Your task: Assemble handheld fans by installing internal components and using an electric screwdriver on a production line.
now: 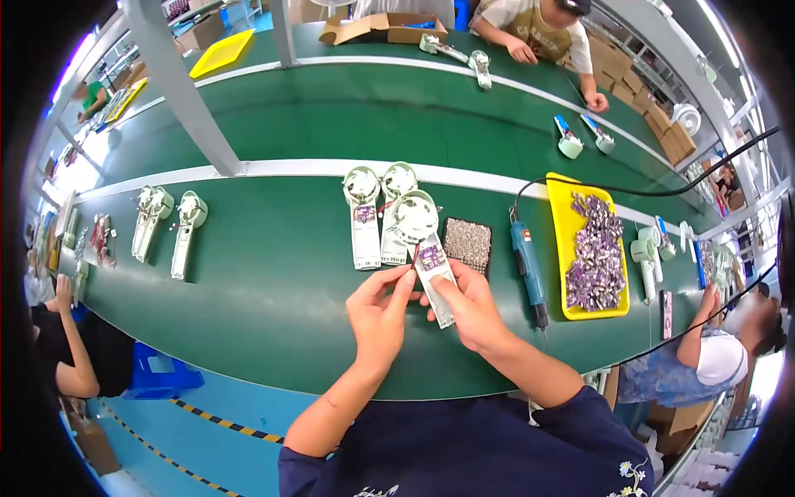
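Both my hands hold one pale green and white fan half-shell [421,240], round at the far end with a long handle, over the green belt [273,282]. A small purple circuit board [430,256] sits in its handle. My left hand [379,319] pinches the handle's left edge. My right hand [470,305] grips the handle's lower part from the right, thumb near the board. Two more fan half-shells [363,217] [396,207] lie just beyond, side by side, each with a board in it.
A dark tray of small screws [468,243], a blue electric screwdriver [527,269] and a yellow tray of purple boards [592,248] lie to the right. Two fan shells [170,224] lie left. Other people work on both sides and across a second belt [397,116].
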Demonstrator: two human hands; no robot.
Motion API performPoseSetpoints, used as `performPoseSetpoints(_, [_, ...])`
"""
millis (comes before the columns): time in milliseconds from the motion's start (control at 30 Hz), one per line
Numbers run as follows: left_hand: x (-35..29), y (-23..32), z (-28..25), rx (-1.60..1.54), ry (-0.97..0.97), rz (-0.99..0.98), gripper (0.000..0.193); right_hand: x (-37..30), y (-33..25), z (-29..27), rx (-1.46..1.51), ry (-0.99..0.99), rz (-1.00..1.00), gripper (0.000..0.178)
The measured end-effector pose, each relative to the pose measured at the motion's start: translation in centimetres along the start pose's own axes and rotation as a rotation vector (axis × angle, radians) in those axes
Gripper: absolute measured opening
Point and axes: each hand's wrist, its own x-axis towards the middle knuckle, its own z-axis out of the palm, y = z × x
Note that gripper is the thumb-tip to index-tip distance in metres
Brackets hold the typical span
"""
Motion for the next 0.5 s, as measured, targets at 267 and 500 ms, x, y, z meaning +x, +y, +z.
performPoseSetpoints(267, [2.7, 1.9, -0.2, 0.672, -0.105, 0.568, 0.016, 2.6, -4.0, 1.1, -0.47, 0.056, -0.171, 0.042])
performPoseSetpoints(500, [10.1, 1.9, -0.3, 0.494, -0.206, 0.562, 0.017, 11.0, -6.1, 0.5, -0.445, 0.019, -0.232, 0.037])
